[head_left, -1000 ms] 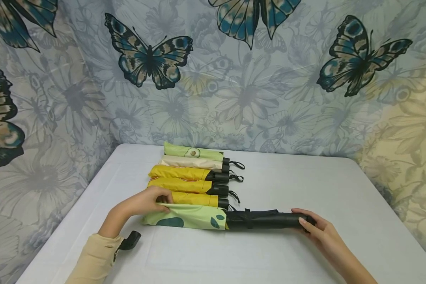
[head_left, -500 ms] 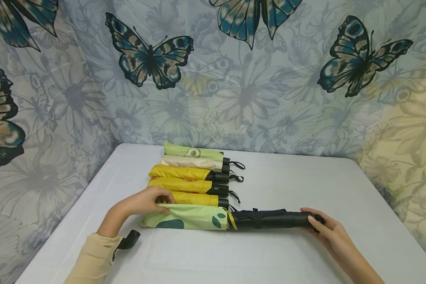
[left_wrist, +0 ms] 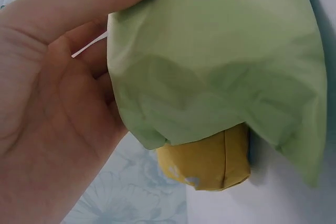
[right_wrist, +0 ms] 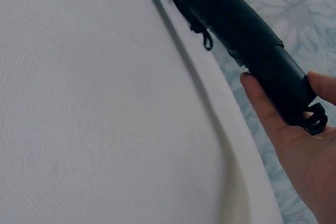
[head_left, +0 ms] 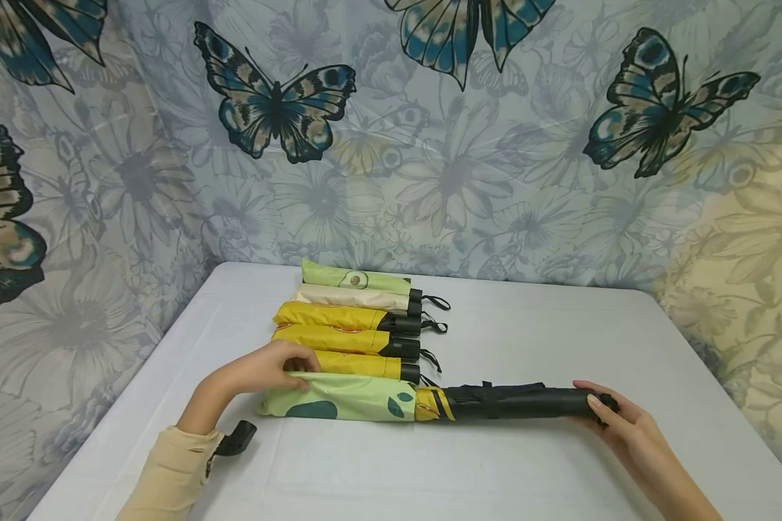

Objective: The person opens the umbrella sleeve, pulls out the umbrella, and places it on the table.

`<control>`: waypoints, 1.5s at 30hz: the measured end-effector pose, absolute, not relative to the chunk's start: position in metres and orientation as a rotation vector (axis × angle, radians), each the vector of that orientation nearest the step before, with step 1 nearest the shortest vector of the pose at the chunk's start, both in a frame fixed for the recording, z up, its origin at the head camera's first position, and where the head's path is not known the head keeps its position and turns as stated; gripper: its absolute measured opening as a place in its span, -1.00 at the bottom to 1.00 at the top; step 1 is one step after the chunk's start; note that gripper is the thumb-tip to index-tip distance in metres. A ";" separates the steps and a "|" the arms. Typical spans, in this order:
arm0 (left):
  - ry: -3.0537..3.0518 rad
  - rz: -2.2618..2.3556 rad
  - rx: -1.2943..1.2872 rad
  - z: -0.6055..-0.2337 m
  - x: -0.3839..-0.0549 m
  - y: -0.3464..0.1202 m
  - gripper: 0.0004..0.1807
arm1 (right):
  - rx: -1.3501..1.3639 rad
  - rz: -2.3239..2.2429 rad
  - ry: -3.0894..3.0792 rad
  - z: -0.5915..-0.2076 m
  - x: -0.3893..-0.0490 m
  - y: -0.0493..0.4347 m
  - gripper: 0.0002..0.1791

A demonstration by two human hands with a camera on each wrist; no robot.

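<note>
A light green umbrella sleeve [head_left: 358, 398] with dark green leaf shapes lies at the front of the row. My left hand [head_left: 263, 373] pinches its left end between thumb and fingers; the cloth [left_wrist: 215, 61] fills the left wrist view. Out of the sleeve's right end extends a folded black umbrella [head_left: 515, 402] with a yellow band, its other end hidden inside. My right hand [head_left: 628, 430] grips the umbrella's handle end, thumb on one side and fingers on the other. The handle [right_wrist: 283, 85] and its small loop show in the right wrist view.
Behind the sleeve lie three yellow umbrellas [head_left: 332, 340], a cream one [head_left: 352, 297] and a green avocado-print one [head_left: 358, 278], handles pointing right. They rest on a white table [head_left: 528, 325]. A black device [head_left: 237, 438] sits by the left wrist. Butterfly-patterned cloth [head_left: 391, 181] hangs behind.
My right hand has moved right, drawing the black umbrella farther out of the sleeve, and the yellow band has come into view. My left hand has stayed nearly still on the sleeve.
</note>
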State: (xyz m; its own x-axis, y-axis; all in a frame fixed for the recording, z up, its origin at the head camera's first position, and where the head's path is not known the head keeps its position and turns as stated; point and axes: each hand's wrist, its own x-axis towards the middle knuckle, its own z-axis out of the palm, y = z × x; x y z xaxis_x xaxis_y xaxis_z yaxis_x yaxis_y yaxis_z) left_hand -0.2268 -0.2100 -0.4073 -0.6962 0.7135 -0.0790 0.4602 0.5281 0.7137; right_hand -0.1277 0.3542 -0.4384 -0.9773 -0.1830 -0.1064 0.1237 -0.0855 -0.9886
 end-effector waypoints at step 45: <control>2.428 0.951 0.902 -0.404 -0.226 -0.211 -0.80 | -0.007 -2.196 1.981 -0.465 -0.121 0.416 -0.52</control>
State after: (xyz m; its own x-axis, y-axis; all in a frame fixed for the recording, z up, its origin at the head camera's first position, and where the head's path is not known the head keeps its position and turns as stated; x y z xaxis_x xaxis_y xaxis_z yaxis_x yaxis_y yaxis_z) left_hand -0.2261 -0.2113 -0.4040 -0.7217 0.6832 -0.1114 0.4257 0.5650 0.7068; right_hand -0.1206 0.4163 -0.4647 -0.9831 -0.1391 -0.1189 0.1326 -0.0935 -0.9868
